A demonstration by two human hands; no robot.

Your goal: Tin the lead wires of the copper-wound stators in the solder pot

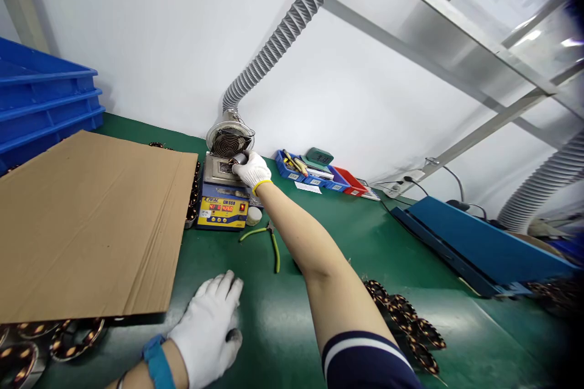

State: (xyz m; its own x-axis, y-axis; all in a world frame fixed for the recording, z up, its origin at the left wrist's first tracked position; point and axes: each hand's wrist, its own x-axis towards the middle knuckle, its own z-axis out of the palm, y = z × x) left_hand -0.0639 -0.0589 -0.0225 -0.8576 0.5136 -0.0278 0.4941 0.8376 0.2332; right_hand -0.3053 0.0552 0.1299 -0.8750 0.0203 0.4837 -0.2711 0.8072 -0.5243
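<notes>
My right hand (252, 171), in a white glove, reaches far forward over the solder pot (222, 194). Its fingers are closed on a small round metal part (239, 158) held above the pot's bath. A grey fume hose with a round grille (227, 141) ends just behind the pot. My left hand (210, 328), also gloved, lies flat on the green table (283, 316) near the front edge, fingers stretched out and holding nothing. It rests beside the corner of a large cardboard sheet (86, 225).
Green-handled cutters (269, 240) lie right of the pot. Wound copper coils (406, 322) sit right of my arm, and more coils (27, 346) show under the cardboard. Stacked blue trays (41, 103) stand at far left, small blue and red bins (319, 173) at the back, a blue case (474, 249) at right.
</notes>
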